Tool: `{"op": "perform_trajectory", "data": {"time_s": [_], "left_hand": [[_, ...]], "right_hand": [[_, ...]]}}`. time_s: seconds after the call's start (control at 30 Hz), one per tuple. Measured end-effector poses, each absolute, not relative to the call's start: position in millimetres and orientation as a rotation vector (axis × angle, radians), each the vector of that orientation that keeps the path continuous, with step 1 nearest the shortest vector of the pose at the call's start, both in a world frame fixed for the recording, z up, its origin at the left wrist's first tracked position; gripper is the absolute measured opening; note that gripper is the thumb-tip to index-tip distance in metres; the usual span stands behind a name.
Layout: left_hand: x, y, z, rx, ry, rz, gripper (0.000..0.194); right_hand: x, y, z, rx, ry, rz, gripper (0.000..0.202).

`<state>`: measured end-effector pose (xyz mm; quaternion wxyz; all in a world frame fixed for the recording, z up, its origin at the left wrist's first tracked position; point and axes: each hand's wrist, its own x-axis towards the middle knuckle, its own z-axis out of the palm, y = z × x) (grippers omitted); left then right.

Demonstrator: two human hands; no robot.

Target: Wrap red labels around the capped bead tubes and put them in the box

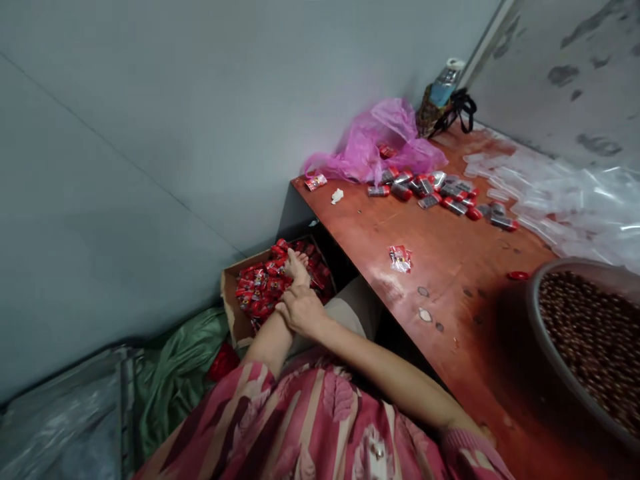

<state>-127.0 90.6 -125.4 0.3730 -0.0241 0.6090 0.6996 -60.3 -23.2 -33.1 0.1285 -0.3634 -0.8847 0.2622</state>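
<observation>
My left hand (pixel 297 264) is stretched over a cardboard box (pixel 231 303) filled with small red-wrapped packets (pixel 265 287). Its fingers are apart, and I see nothing held in it; whether it touches the packets I cannot tell. Across my left wrist lies my right hand (pixel 303 311), its fingers closed around the forearm. On the red-brown table (pixel 360 233) beside my arms, a clear and red wrapper (pixel 401 259) lies by itself. Farther back are several small dark-filled containers with red ends (pixel 430 190).
A pink plastic bag (pixel 370 143) and a bottle (pixel 445 83) stand by the wall. Clear plastic tubes (pixel 590 200) cover the table's far right. A large tub (pixel 535 300) of brown beads or beans is nearer. Green cloth (pixel 175 367) lies at lower left.
</observation>
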Motion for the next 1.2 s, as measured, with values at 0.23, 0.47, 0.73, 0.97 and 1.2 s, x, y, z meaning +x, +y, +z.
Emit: {"op": "perform_trajectory", "data": {"time_s": [0.23,0.47,0.73,0.97,1.2], "left_hand": [[-139.4,80.6,-158.5,-0.296,1.612,1.712,0.041],[-136.2,94.2,-147.0,-0.27,1.618,1.673,0.036],[-144.0,115.1,-89.9,0.08,1.674,1.81,0.036],[-45.1,178.3,-21.7,1.638,1.29,1.407,0.035],[40.3,284.8,-18.4,2.215,1.662,0.784,0.077]], "right_hand": [[-62.1,-40.4,-20.8,-1.011,-2.592,0.939,0.029],[-61.1,-24.2,-17.9,-0.983,-2.566,0.962,0.035],[-9.3,26.6,21.9,-0.746,-2.492,1.169,0.031],[146.1,218.3,42.9,-1.655,-1.641,0.351,0.039],[230.5,332.4,17.0,-2.137,-1.724,0.075,0.054]]}}
